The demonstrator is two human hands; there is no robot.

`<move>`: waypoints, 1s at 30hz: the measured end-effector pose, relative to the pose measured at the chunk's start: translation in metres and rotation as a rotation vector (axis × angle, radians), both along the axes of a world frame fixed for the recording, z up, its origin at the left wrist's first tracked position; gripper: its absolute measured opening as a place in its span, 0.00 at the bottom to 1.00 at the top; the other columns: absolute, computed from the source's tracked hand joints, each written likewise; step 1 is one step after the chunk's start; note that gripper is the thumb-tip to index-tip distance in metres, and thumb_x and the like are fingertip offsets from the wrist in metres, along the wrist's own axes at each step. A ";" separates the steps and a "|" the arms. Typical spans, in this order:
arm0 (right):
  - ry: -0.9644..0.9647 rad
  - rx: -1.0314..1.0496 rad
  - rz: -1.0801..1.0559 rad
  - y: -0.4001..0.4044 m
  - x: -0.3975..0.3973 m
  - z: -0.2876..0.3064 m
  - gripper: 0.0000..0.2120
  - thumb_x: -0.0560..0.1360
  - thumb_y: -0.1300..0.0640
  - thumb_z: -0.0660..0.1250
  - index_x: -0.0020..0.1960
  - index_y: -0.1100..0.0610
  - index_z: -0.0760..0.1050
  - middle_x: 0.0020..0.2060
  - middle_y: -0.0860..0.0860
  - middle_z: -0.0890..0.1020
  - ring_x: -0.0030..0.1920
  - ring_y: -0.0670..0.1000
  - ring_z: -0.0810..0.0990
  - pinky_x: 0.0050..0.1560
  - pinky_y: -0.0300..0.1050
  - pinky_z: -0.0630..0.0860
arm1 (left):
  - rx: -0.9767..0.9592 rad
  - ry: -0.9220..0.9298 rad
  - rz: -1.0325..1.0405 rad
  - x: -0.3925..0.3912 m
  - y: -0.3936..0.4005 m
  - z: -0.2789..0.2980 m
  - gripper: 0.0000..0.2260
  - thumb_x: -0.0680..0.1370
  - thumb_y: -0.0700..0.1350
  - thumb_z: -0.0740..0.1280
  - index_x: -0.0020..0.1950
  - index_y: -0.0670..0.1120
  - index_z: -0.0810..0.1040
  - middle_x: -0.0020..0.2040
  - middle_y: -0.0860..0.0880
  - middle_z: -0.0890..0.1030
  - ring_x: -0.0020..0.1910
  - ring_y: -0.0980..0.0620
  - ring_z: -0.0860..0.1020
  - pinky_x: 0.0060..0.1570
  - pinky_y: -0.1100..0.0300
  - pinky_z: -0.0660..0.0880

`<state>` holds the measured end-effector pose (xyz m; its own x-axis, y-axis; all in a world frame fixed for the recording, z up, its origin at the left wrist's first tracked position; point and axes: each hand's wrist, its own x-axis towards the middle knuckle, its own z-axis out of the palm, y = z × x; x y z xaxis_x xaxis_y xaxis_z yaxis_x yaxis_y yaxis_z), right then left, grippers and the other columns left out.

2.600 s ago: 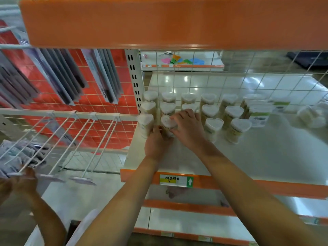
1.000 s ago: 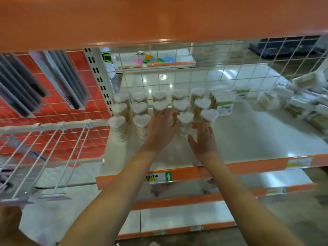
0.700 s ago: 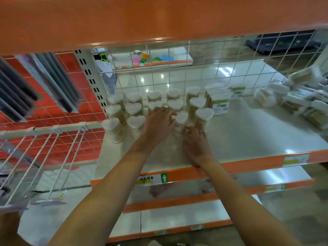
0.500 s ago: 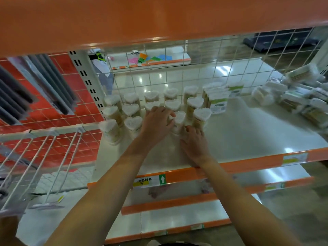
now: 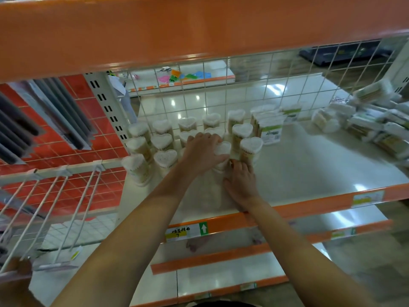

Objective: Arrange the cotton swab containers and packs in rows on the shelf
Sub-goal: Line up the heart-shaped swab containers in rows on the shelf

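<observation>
Head view: a white shelf (image 5: pixel 298 173) with an orange front edge carries heart-lidded swab tubs (image 5: pixel 162 141) standing upright in rows at its back left, against the wire grid (image 5: pixel 243 94).

The left hand (image 5: pixel 202 152) lies over the front row at about 12 o'clock from the view's centre, its fingers curled round one tub (image 5: pixel 222 151) — the thumb on the near side of it, the others over its lid. The right hand (image 5: pixel 241 180) sits just at 5 o'clock from the left, palm down on the shelf, fingers close together and fairly straight, their tips touching the foot of the end tub (image 5: pixel 251 148) and of the held one.

At 1 o'clock from the hands stand boxed packs (image 5: pixel 271 128) with green labels, touching the tub rows. Farther out at 2 o'clock, well apart from the tubs, a loose heap of packs (image 5: pixel 371 127) lies tumbled and blurred.

At 9 o'clock, wire hooks (image 5: pixel 55 196) jut from a red grid panel (image 5: pixel 73 149), and dark packaged goods (image 5: pixel 59 111) hang above them. Another person's hand (image 5: pixel 15 273) shows at 8 o'clock — too cut off to tell how its fingers lie.

A price tag (image 5: pixel 187 231) with a green arrow sits on the shelf edge at 6 o'clock.
</observation>
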<state>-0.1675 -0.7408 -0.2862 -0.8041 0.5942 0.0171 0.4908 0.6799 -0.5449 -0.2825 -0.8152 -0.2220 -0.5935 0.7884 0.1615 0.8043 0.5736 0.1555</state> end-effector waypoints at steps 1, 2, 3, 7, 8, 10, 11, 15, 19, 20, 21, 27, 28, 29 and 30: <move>0.006 -0.010 0.001 0.000 0.000 0.000 0.24 0.75 0.57 0.62 0.69 0.61 0.64 0.64 0.59 0.71 0.70 0.60 0.63 0.63 0.53 0.65 | -0.011 -0.002 -0.004 -0.001 0.001 0.001 0.24 0.74 0.61 0.65 0.65 0.49 0.72 0.62 0.49 0.76 0.62 0.48 0.70 0.61 0.50 0.62; 0.013 -0.021 0.000 -0.001 0.000 0.002 0.24 0.75 0.56 0.62 0.69 0.62 0.65 0.64 0.59 0.72 0.70 0.60 0.63 0.63 0.54 0.65 | -0.010 -0.009 -0.008 -0.002 0.002 0.002 0.25 0.74 0.61 0.65 0.65 0.49 0.73 0.62 0.49 0.76 0.62 0.47 0.70 0.61 0.51 0.62; 0.019 -0.039 -0.001 0.000 -0.001 0.001 0.24 0.75 0.54 0.61 0.68 0.62 0.65 0.63 0.59 0.72 0.70 0.60 0.64 0.64 0.54 0.65 | 0.002 -0.025 -0.011 -0.003 0.002 0.002 0.25 0.73 0.62 0.66 0.64 0.48 0.73 0.61 0.49 0.76 0.62 0.47 0.70 0.61 0.51 0.62; 0.027 -0.053 0.026 0.004 -0.002 -0.001 0.23 0.77 0.51 0.60 0.69 0.61 0.68 0.66 0.56 0.71 0.69 0.58 0.66 0.67 0.49 0.60 | 0.114 -0.120 -0.026 -0.007 -0.001 0.008 0.24 0.73 0.61 0.67 0.62 0.48 0.77 0.57 0.50 0.80 0.59 0.48 0.74 0.59 0.51 0.64; 0.035 -0.056 0.033 0.004 -0.002 -0.001 0.23 0.77 0.53 0.61 0.69 0.61 0.67 0.67 0.56 0.70 0.70 0.57 0.66 0.68 0.47 0.58 | 0.141 -0.137 -0.030 -0.006 -0.003 0.010 0.23 0.73 0.61 0.68 0.61 0.47 0.77 0.56 0.50 0.80 0.58 0.49 0.75 0.59 0.51 0.65; 0.078 -0.102 0.031 0.003 -0.001 0.003 0.24 0.78 0.53 0.62 0.71 0.61 0.65 0.69 0.55 0.69 0.70 0.57 0.64 0.69 0.46 0.55 | 0.183 -0.167 -0.032 -0.003 -0.005 0.014 0.22 0.73 0.60 0.68 0.60 0.47 0.78 0.54 0.51 0.81 0.55 0.51 0.77 0.57 0.53 0.66; 0.100 -0.149 0.021 0.002 0.000 0.004 0.24 0.78 0.53 0.63 0.71 0.61 0.64 0.69 0.55 0.69 0.70 0.57 0.64 0.70 0.47 0.56 | 0.203 -0.185 -0.030 -0.002 -0.007 0.015 0.21 0.73 0.59 0.69 0.59 0.47 0.79 0.53 0.51 0.81 0.54 0.52 0.77 0.56 0.54 0.68; 0.293 -0.464 -0.061 0.003 0.003 0.005 0.22 0.75 0.56 0.68 0.66 0.61 0.68 0.60 0.54 0.77 0.61 0.54 0.74 0.62 0.48 0.69 | 0.304 -0.317 -0.001 0.003 -0.014 0.016 0.21 0.73 0.58 0.70 0.60 0.47 0.78 0.53 0.52 0.81 0.48 0.57 0.76 0.46 0.62 0.70; 0.529 -0.809 -0.083 0.010 0.012 0.011 0.20 0.73 0.66 0.68 0.64 0.60 0.70 0.49 0.50 0.79 0.49 0.50 0.79 0.49 0.43 0.76 | 0.366 -0.414 0.029 0.006 -0.023 0.016 0.22 0.72 0.60 0.69 0.61 0.49 0.78 0.51 0.53 0.80 0.48 0.57 0.77 0.46 0.64 0.70; 0.589 -0.880 -0.079 0.012 0.015 0.014 0.20 0.74 0.68 0.67 0.64 0.59 0.70 0.48 0.48 0.80 0.47 0.48 0.79 0.47 0.41 0.77 | 0.378 -0.441 0.024 0.007 -0.026 0.017 0.22 0.72 0.60 0.69 0.61 0.49 0.78 0.50 0.54 0.81 0.49 0.58 0.78 0.45 0.65 0.70; 0.635 -0.932 -0.077 0.014 0.018 0.018 0.21 0.74 0.69 0.66 0.65 0.58 0.69 0.48 0.47 0.79 0.46 0.46 0.79 0.47 0.40 0.77 | 0.389 -0.470 0.017 0.009 -0.027 0.018 0.22 0.73 0.60 0.69 0.61 0.49 0.79 0.50 0.54 0.81 0.48 0.58 0.78 0.44 0.67 0.70; 0.722 -1.017 0.010 0.023 0.032 0.033 0.20 0.75 0.69 0.65 0.61 0.51 0.70 0.53 0.50 0.77 0.56 0.54 0.77 0.56 0.50 0.78 | 0.404 -0.622 0.008 0.014 -0.037 0.017 0.19 0.72 0.58 0.70 0.58 0.49 0.78 0.48 0.55 0.81 0.48 0.58 0.79 0.47 0.64 0.75; 0.736 -1.024 0.028 0.023 0.033 0.035 0.19 0.75 0.69 0.64 0.60 0.49 0.71 0.54 0.49 0.77 0.56 0.54 0.77 0.57 0.51 0.77 | 0.402 -0.658 0.004 0.014 -0.038 0.016 0.19 0.71 0.58 0.71 0.56 0.48 0.78 0.48 0.54 0.81 0.48 0.57 0.79 0.49 0.61 0.76; 0.752 -1.028 0.047 0.024 0.034 0.037 0.19 0.75 0.69 0.64 0.58 0.48 0.72 0.54 0.50 0.78 0.56 0.53 0.78 0.57 0.51 0.77 | 0.393 -0.687 0.001 0.013 -0.039 0.015 0.19 0.71 0.58 0.72 0.55 0.48 0.78 0.48 0.53 0.81 0.49 0.55 0.80 0.51 0.58 0.77; 0.768 -1.030 0.062 0.024 0.035 0.040 0.19 0.75 0.69 0.64 0.57 0.48 0.73 0.54 0.50 0.78 0.55 0.53 0.78 0.57 0.50 0.77 | 0.379 -0.704 -0.003 0.014 -0.040 0.015 0.18 0.71 0.57 0.72 0.55 0.48 0.77 0.49 0.52 0.81 0.49 0.55 0.80 0.52 0.57 0.77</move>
<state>-0.1325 -0.7171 -0.2464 -0.8188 0.5724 0.0434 -0.1985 -0.2114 -0.9570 -0.2688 -0.8551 -0.2071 -0.6542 0.7563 0.0071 0.4459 0.3780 0.8113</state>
